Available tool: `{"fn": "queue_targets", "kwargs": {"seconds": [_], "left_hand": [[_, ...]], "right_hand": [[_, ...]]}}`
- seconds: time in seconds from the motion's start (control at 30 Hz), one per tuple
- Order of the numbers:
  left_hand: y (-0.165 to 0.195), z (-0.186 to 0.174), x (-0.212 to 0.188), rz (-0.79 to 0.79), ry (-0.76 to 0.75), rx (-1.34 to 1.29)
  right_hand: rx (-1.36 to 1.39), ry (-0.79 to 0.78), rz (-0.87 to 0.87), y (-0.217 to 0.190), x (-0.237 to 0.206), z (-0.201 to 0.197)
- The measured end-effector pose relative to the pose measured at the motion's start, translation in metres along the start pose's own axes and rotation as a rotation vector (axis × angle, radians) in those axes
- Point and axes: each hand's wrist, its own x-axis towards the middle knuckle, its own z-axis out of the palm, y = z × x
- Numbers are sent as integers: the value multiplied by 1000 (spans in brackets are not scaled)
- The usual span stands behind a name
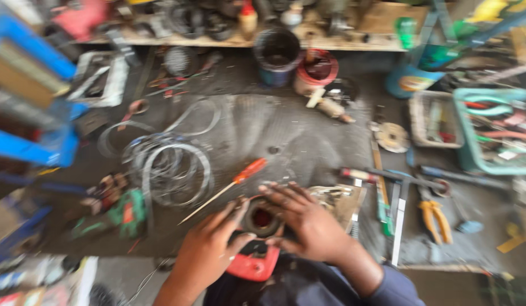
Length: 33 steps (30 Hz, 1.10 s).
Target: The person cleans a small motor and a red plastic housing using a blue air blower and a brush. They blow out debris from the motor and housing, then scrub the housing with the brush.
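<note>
The picture is blurred by motion. My left hand (209,246) and my right hand (305,218) both grip a round dark ring-shaped part (262,218) with a red centre. It sits on a red housing (253,264) at the near edge of the workbench. A screwdriver with an orange-red handle (247,171) lies just beyond my left hand, its shaft pointing toward me.
Coils of thin metal bands (172,164) lie to the left. Pliers with orange handles (435,218), a hammer-like tool (387,177) and a steel square lie to the right. Dark tubs (277,54), a green crate (489,133) and blue frames (31,102) ring the dusty bench.
</note>
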Motion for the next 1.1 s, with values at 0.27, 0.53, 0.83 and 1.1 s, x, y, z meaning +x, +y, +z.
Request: {"fn": "queue_targets", "kwargs": {"seconds": [0.27,0.53,0.83,1.1], "left_hand": [[-4,14,6,-428,-6,-337],[-7,13,16,-640,-76,-350],[0,4,14,-381,66,-315],[1,1,8,-164,111,-292]], "right_hand": [[117,234,-54,4,-20,1],[125,331,-86,9,-25,10],[233,446,196,7,-28,25],[142,283,31,5,-18,16]]}}
